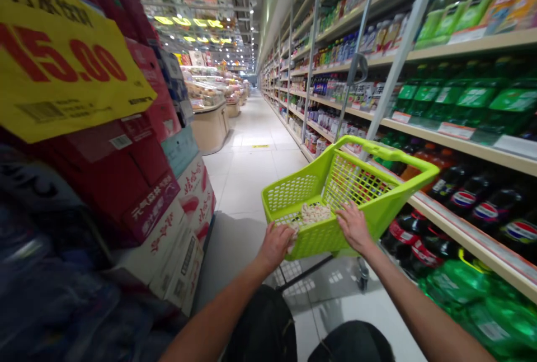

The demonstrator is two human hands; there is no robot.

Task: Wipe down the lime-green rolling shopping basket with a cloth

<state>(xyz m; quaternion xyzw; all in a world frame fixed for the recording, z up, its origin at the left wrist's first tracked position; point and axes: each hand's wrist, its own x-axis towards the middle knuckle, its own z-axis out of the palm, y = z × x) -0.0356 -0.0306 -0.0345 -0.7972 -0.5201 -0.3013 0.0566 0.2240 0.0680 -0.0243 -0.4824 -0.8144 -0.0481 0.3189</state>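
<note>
A lime-green plastic shopping cart (323,247) stands in front of me, turned so its handle is at the right. My left hand (277,244) is closed at the near left corner of the basket, with a pale, bumpy cloth showing at its fingertips. Over the near rim, my right hand (354,226) grips the cart with its fingers hooked inward. A cream-coloured, nubbly cloth-like bundle (315,213) lies on the basket floor between the hands. Whether it joins the piece at my left hand cannot be seen.
Drink shelves (474,138) line the right side, with green bottles (482,300) low beside the cart. Stacked cartons (197,194) and a yellow price sign (67,60) stand at left. The tiled aisle (247,166) runs ahead past display counters (210,124).
</note>
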